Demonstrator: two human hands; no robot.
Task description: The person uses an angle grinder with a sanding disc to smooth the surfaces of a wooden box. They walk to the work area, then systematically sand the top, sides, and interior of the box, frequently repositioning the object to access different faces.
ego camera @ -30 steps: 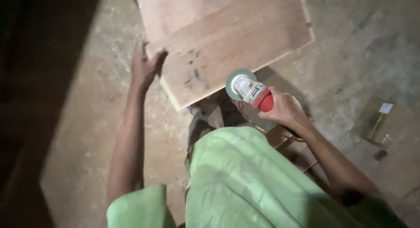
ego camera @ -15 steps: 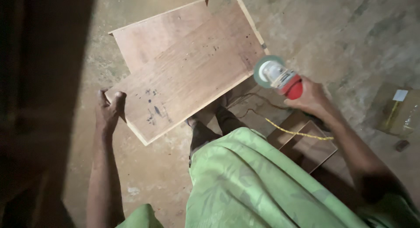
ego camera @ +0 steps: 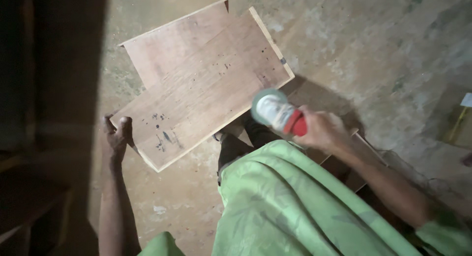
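The right hand [ego camera: 322, 130] is wrapped tight around the red body of an angle grinder [ego camera: 279, 113], fingers closed over the handle so that the tool juts out to the left of the fist, its pale metal head and green-rimmed disc guard blurred and hanging in the air just below the near edge of the wooden board [ego camera: 204, 89]; the disc does not appear to touch the wood. The left hand [ego camera: 118, 133] is curled shut on the board's lower left corner, fingers hooked over the edge, the knuckles facing the camera. From that corner the board runs up and to the right as a long brown plank with dark specks and smudges near the held end and a pale strip along its far short edge. A second wooden panel [ego camera: 167, 47] lies under it, showing beyond its upper left side, both over a dusty concrete floor [ego camera: 373, 40]. Between the two hands, the person's dark trouser leg [ego camera: 231, 150] shows just under the board's near edge, and a green patterned garment [ego camera: 285, 207] fills the lower middle. Behind the right forearm sits a small wooden piece [ego camera: 361, 145], partly hidden. At the far right edge lies a flat brown package [ego camera: 459, 123], cut off by the frame.
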